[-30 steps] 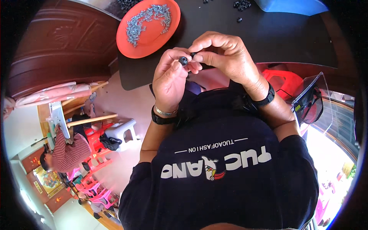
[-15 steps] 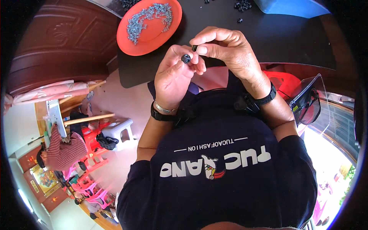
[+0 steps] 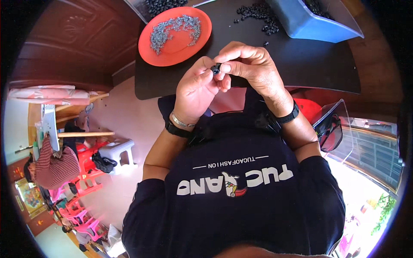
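In front of my chest, over the near edge of the dark table [image 3: 318,64], my two hands meet at the fingertips. My left hand [image 3: 195,88] pinches a small round black part [image 3: 216,69] with a shiny end between thumb and forefinger. From the right, my right hand [image 3: 254,69] presses thumb and forefinger together against that same part. Whatever small piece its tips hold there is mostly hidden. Just beyond my left hand, an orange plate [image 3: 174,53] carries many small silvery metal pieces [image 3: 161,32], too small to name surely.
A blue bin [image 3: 307,26] with black parts stands at the far right. Loose black parts [image 3: 258,15] lie beside it, and more black parts [image 3: 165,5] are behind the plate. A red stool [image 3: 307,109] is right of me. A person in a striped top [image 3: 58,165] sits far left.
My right fingertips have come down onto the black part in my left hand; before, a small black piece showed in them, apart from it. The view has shifted, showing more of the bin.
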Action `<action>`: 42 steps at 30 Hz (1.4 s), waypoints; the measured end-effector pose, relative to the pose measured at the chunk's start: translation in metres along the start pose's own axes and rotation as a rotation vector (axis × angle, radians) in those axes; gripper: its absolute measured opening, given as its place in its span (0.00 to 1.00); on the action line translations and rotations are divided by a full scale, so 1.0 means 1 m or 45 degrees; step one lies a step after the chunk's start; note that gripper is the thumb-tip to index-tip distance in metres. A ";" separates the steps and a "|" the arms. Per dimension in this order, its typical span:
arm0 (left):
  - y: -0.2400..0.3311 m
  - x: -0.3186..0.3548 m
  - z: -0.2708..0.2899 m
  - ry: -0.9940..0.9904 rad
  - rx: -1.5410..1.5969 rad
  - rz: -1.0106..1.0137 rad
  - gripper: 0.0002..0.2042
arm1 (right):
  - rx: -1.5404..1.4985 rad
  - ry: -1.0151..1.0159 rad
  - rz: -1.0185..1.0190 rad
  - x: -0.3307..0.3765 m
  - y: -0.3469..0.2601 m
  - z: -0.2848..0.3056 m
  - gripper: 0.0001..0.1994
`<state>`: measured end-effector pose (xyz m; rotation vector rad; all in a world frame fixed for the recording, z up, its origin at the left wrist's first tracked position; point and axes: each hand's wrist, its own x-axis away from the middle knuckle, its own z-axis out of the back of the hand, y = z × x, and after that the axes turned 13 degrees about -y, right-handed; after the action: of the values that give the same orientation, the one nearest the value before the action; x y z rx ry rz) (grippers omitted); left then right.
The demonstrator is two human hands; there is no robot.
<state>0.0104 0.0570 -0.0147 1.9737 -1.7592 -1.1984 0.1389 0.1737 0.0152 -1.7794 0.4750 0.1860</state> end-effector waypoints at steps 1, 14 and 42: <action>0.000 0.001 0.000 -0.007 0.007 0.008 0.15 | 0.020 0.002 0.025 0.000 0.000 -0.001 0.07; 0.004 -0.004 -0.015 0.236 0.135 0.009 0.06 | 0.229 0.148 0.049 0.005 0.002 -0.016 0.15; -0.001 -0.010 -0.028 0.221 -0.208 0.003 0.10 | 1.282 0.166 0.313 0.009 -0.018 -0.015 0.16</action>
<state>0.0309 0.0567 0.0068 1.9178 -1.5290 -1.0954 0.1527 0.1605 0.0314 -0.7478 0.7199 -0.0131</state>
